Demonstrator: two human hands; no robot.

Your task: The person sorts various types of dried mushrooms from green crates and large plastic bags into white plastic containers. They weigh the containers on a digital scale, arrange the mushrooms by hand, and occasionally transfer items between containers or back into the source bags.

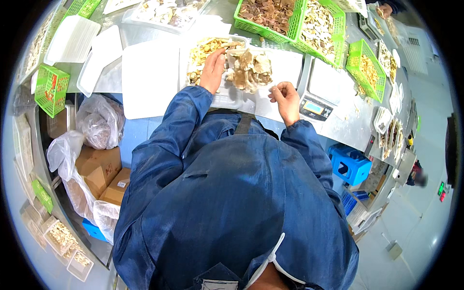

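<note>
Dried mushroom slices, pale yellow and brown, fill a clear plastic tray point(200, 54) in front of me. To its right a smaller clear container is heaped with large, wrinkled brown dried mushrooms point(250, 70). My left hand point(214, 70) lies over the yellow slices, fingers extended beside the small container; whether it touches that container is unclear. At the heap's lower right, my right hand point(285, 99) has its thumb and fingertips close together. Anything pinched between them is too small to make out. A digital scale point(317, 108) with a lit display stands right of this hand.
Green plastic baskets point(297, 43) of dried mushrooms line the table's far side. White trays point(74, 38) are stacked at left, near a white board point(150, 79). Below the table are cardboard boxes point(98, 165) and a blue plastic stool point(349, 163). Another person's hand point(385, 10) shows at top right.
</note>
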